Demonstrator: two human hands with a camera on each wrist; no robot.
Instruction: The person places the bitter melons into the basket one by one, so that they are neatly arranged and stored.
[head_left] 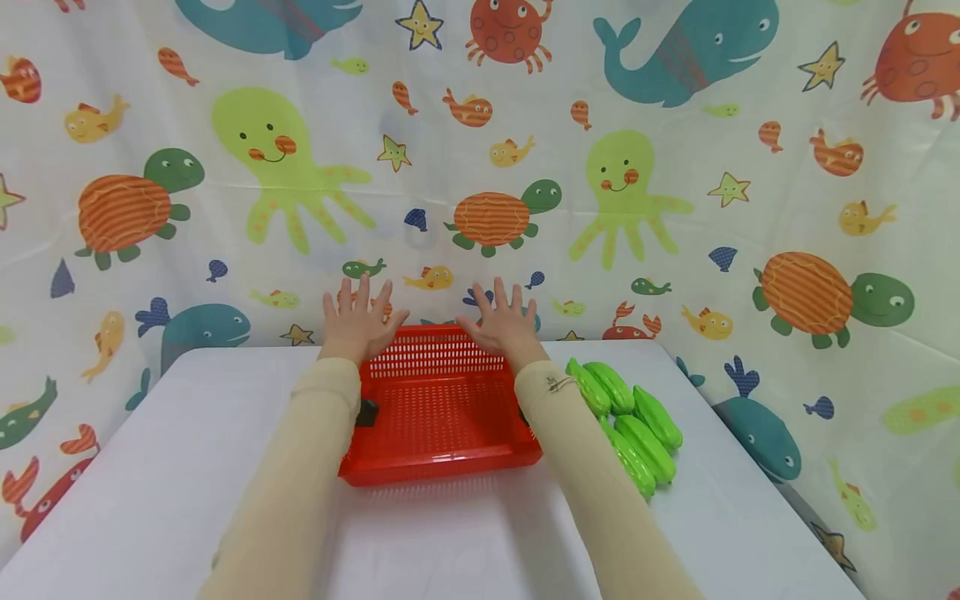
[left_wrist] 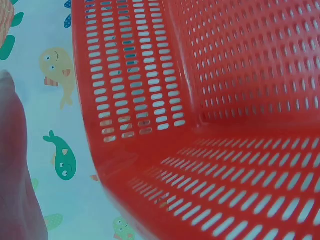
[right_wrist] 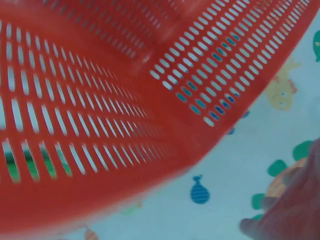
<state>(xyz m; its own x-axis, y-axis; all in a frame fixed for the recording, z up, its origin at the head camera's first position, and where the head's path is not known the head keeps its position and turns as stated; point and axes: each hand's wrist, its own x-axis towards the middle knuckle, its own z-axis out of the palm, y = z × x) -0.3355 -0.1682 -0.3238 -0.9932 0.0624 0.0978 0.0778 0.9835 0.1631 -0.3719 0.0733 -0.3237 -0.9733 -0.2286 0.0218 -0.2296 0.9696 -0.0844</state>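
Observation:
A red plastic basket (head_left: 435, 417) with slotted walls stands on the white table, with nothing inside it. My left hand (head_left: 356, 325) is at its far left corner, fingers spread and straight. At the far right corner my right hand (head_left: 504, 323) has its fingers spread the same way, thumb pointing inward. Neither hand grips anything. In the left wrist view, part of the left hand (left_wrist: 17, 170) shows beside the basket (left_wrist: 125, 165). The right wrist view has the right hand (right_wrist: 295, 205) at the lower right, apart from the basket wall (right_wrist: 165, 135).
Several glossy green, long, ridged vegetable-like things (head_left: 637, 437) lie to the right of the basket, partly behind the right sleeve (head_left: 577, 450). Behind the white table (head_left: 225, 433) hangs a curtain (head_left: 420, 175) printed with sea animals. Small black pieces (head_left: 367, 413) show at the basket's sides.

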